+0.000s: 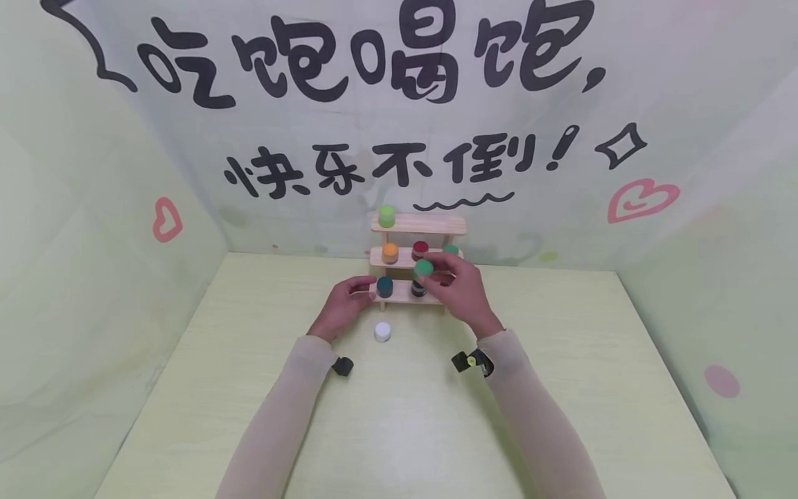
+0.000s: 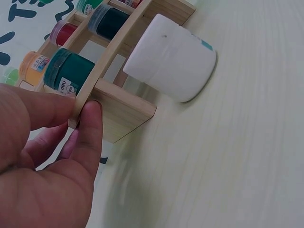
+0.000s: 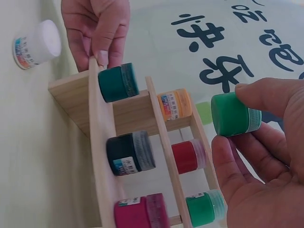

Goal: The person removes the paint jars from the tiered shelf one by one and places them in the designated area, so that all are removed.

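My left hand (image 1: 341, 305) pinches the left end of the lowest shelf of a wooden three-step rack (image 1: 430, 223); thumb and finger clasp the board's edge in the left wrist view. In my right hand (image 1: 464, 287) a green paint jar (image 3: 232, 114) is pinched between thumb and fingers, held up off the shelves. The lowest shelf bears a teal jar (image 3: 118, 81), a dark jar (image 3: 130, 153) and a magenta jar (image 3: 142, 211), which the right hand hides in the head view. Orange (image 3: 175, 104), red (image 3: 188, 156) and another green jar (image 3: 205, 208) stand on the middle shelf.
A light green jar (image 1: 386, 216) stands at the left of the top shelf. On the table (image 1: 399, 423), in front of the rack, is a white jar (image 1: 383, 332). A printed cloth backdrop (image 1: 536, 222) hangs close behind the rack, with cloth sides left and right.
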Tool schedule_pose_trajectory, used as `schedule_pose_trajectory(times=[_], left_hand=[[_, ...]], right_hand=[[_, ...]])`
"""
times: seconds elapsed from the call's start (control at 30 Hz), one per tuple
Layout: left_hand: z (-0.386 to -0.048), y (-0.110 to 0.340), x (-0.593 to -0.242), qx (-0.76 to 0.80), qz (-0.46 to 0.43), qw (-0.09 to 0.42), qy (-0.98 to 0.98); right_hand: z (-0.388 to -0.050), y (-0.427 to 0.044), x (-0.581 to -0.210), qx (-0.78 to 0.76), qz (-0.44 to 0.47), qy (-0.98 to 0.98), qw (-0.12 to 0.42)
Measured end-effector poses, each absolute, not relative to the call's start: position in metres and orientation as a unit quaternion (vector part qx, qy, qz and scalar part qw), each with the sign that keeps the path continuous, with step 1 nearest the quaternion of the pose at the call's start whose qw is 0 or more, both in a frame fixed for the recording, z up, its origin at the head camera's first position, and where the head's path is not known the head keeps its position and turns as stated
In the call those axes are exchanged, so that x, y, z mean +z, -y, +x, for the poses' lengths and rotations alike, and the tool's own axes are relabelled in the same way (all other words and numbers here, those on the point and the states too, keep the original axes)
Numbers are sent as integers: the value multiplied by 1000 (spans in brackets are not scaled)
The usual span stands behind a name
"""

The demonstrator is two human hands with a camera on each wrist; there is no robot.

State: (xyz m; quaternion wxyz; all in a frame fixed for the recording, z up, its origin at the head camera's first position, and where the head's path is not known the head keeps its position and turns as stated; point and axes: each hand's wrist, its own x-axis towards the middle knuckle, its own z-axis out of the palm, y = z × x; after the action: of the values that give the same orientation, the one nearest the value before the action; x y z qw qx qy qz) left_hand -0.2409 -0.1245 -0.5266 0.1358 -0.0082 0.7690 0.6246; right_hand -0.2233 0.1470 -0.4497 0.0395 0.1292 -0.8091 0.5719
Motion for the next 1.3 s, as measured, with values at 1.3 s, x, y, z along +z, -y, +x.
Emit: schedule_pose_trajectory(times=[1.3], left_hand=[[-242, 125, -530, 634, -9, 131, -762]], right_hand=[[-179, -143, -512, 506, 149, 848, -61]])
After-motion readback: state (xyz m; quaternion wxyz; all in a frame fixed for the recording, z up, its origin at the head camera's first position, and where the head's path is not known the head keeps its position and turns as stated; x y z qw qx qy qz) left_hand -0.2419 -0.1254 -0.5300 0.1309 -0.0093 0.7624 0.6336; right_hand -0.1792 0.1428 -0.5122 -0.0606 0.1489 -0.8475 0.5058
